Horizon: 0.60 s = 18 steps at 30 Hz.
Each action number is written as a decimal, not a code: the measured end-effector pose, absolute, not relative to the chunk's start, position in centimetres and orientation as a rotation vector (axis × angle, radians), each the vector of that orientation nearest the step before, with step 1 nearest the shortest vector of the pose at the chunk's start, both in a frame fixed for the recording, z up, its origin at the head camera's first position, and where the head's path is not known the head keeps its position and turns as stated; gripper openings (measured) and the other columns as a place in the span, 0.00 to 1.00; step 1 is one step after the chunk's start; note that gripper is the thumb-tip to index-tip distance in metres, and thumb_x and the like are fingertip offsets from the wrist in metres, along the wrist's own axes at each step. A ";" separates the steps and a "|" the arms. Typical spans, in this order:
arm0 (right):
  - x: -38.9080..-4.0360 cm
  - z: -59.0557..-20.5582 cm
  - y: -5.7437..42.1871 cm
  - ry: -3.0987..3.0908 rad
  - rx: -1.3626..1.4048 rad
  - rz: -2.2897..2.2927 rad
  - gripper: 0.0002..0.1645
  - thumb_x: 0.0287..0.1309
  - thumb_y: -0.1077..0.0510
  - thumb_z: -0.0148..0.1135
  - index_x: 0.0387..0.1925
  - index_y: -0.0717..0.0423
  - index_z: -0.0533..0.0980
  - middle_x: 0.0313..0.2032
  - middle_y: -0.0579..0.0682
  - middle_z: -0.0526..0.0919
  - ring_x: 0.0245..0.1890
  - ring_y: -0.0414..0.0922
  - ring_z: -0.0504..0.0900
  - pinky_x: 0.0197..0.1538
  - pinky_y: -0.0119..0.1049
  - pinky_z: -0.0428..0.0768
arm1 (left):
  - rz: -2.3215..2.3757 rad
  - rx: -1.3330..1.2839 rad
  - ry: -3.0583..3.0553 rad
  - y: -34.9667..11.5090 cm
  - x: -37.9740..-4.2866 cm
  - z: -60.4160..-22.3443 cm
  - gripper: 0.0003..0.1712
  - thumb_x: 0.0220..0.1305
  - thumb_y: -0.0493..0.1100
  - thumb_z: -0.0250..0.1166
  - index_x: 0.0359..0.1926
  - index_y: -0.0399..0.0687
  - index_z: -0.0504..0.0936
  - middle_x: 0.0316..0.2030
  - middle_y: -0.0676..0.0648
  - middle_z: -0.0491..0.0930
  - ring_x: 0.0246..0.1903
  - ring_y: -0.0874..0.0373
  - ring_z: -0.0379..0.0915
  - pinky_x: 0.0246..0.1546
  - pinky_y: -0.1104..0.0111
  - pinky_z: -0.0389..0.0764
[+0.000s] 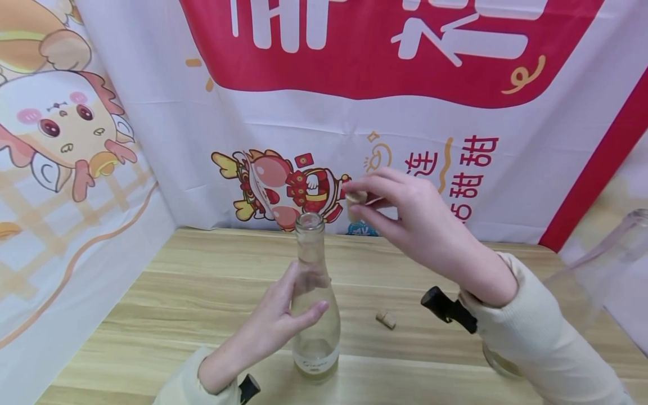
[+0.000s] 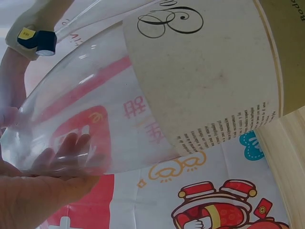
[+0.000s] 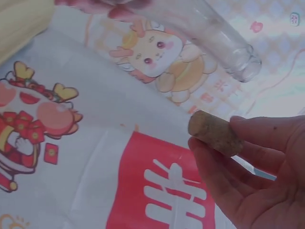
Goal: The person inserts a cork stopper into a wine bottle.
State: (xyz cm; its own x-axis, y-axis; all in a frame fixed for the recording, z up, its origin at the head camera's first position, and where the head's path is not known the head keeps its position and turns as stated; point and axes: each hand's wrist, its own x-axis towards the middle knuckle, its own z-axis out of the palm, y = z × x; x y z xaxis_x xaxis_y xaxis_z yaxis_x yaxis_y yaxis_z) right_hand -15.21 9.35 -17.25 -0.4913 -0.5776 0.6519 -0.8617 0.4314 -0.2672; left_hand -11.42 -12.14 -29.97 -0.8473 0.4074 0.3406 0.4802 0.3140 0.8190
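A clear glass bottle [image 1: 324, 332] stands upright on the table, and my left hand [image 1: 270, 318] grips it around the shoulder, thumb across the near side. Its large pale label [image 2: 205, 71] fills much of the left wrist view. To the right of the bottle's bare rim [image 1: 310, 221] and slightly above it, my right hand [image 1: 425, 225] pinches a cork [image 3: 215, 133] between thumb and fingertips. In the right wrist view the cork lies apart from the bottle's mouth [image 3: 248, 71]. The left fingers behind the glass show only in part.
Another cork [image 1: 386, 320] lies on the wooden table [image 1: 243, 264], right of the bottle. A second clear bottle [image 1: 615, 264] is at the far right, partly covered by the right sleeve [image 1: 536, 332]. Printed cloth [image 1: 283, 112] hangs behind the table and along its left side.
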 end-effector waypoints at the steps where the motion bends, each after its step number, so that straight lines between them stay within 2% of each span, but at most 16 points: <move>1: -15.1 -17.0 9.2 -2.198 1.219 0.818 0.19 0.48 0.65 0.67 0.45 0.61 0.78 0.39 0.47 0.80 0.36 0.35 0.80 0.42 0.28 0.79 | -1.591 -0.846 -2.489 -12.2 -11.4 -29.9 0.20 0.63 0.42 0.59 0.54 0.47 0.64 0.50 0.46 0.76 0.52 0.52 0.72 0.54 0.51 0.70; 6: -14.2 -16.1 8.3 -2.098 1.224 0.857 0.20 0.49 0.67 0.66 0.47 0.62 0.77 0.41 0.49 0.79 0.39 0.33 0.78 0.45 0.26 0.77 | -1.575 -0.876 -2.478 -12.2 -11.4 -30.0 0.19 0.64 0.42 0.58 0.53 0.46 0.64 0.49 0.45 0.76 0.52 0.50 0.72 0.53 0.50 0.71; 12: -13.4 -15.5 7.0 -1.985 1.261 0.938 0.19 0.49 0.68 0.65 0.46 0.65 0.77 0.41 0.52 0.79 0.40 0.35 0.78 0.46 0.28 0.78 | -1.568 -0.856 -2.461 -12.2 -11.4 -30.1 0.20 0.61 0.41 0.61 0.52 0.50 0.65 0.49 0.48 0.77 0.51 0.55 0.73 0.54 0.54 0.71; 18: -13.1 -15.6 6.0 -1.923 1.319 0.971 0.17 0.50 0.68 0.65 0.45 0.67 0.77 0.40 0.53 0.79 0.39 0.35 0.79 0.45 0.27 0.78 | -1.526 -0.898 -2.407 -12.1 -11.5 -30.3 0.19 0.61 0.39 0.61 0.51 0.47 0.66 0.47 0.48 0.78 0.49 0.55 0.74 0.52 0.55 0.72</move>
State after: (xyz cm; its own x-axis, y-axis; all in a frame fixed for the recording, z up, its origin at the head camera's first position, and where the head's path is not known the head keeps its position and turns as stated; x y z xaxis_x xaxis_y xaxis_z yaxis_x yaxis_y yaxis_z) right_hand -13.06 5.95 -15.58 -0.3212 -0.4999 0.8043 -0.9440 0.2362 -0.2303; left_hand -11.52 -12.13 -30.30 -0.8087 0.4035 0.4280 0.5593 0.3020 0.7720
